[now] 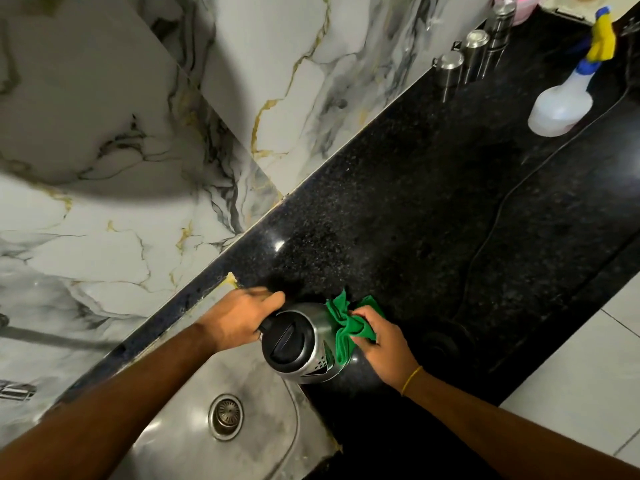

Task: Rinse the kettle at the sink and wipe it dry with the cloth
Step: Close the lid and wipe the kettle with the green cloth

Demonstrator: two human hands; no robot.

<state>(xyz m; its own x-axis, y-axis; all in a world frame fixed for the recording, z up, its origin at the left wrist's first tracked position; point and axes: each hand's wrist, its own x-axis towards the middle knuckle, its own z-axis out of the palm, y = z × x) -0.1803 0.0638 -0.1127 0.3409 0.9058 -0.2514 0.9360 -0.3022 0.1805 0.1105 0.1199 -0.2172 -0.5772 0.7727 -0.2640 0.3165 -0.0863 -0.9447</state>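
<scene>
Head view:
Kettle (300,344): steel body, black lid, on the black table (398,209) at the edge of the sink (194,431).
Left hand (239,317): fingers clenched around the kettle's handle.
Right hand (384,341): fingers grasping the green cloth (346,323), pressed against the kettle's side.
Spray bottle (561,105): well apart from the kettle, on the same table.

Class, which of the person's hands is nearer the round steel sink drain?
Left. The left hand, gripping the steel kettle's handle, is above the drain; the right hand, holding the green cloth, is farther right.
</scene>
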